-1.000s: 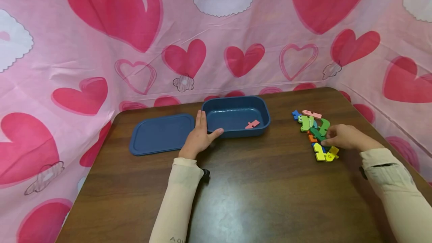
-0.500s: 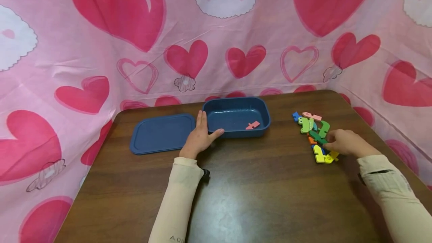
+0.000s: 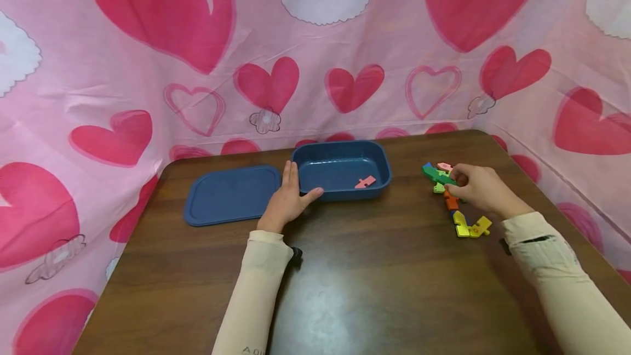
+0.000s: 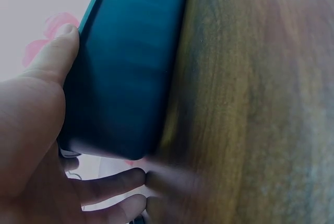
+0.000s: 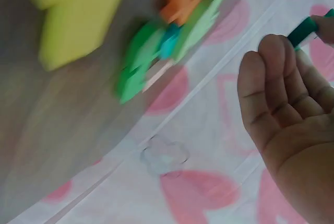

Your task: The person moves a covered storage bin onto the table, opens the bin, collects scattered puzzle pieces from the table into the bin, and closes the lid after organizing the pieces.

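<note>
A dark green puzzle piece (image 3: 440, 175) is pinched between the thumb and fingers of my right hand (image 3: 480, 188), raised over the loose pieces. In the right wrist view only an end of this green piece (image 5: 302, 32) shows beside the fingertips. My left hand (image 3: 285, 202) rests against the left front corner of a blue box (image 3: 340, 195), fingers straight along its side. The thumb (image 4: 62, 46) touches the rim in the left wrist view. Inside the box lies a pink puzzle piece (image 3: 365, 182).
A flat blue lid (image 3: 234, 196) lies left of the box. Under and in front of the right hand are more pieces: orange (image 3: 451, 202), yellow (image 3: 462, 225), light green (image 3: 438, 188) and pink (image 3: 445, 166). A heart-patterned cloth (image 3: 325, 43) stands behind the wooden table (image 3: 365, 284).
My right hand has picked the dark green piece out of the pile and moved it up, left and away from me. The left hand stays at the box.
</note>
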A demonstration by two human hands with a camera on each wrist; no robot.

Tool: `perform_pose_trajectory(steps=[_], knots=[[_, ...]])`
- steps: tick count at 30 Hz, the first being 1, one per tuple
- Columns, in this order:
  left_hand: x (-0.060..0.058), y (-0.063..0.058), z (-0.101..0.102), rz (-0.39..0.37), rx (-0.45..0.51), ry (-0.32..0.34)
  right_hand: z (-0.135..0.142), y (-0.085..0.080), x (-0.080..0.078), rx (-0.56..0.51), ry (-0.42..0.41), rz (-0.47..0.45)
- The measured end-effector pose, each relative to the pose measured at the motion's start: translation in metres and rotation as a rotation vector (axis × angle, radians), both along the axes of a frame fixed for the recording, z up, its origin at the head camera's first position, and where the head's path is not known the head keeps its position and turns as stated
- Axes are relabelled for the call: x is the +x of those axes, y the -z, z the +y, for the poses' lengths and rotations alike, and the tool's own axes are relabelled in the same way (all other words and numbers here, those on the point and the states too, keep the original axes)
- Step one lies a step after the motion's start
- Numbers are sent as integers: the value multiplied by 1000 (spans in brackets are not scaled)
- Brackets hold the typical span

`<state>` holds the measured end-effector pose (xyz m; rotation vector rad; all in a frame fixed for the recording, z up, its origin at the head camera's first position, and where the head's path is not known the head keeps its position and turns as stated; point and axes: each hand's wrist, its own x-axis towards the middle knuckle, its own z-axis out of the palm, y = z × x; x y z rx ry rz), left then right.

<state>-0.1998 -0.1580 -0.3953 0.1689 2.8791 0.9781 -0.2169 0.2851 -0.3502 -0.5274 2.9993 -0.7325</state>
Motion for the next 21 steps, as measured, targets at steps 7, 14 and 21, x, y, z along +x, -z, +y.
perform_pose_trajectory(steps=[7, 14, 21], knots=[[1, 0, 3, -2, -2, -2, -37, -3, -9, -42, -82, 30], [0, 0, 4, 5, -10, 2, -62, -8, -18, -67, -96, 1], [-1, 1, 0, 0, -16, -7, -81, -12, -28, -50, -144, -1]])
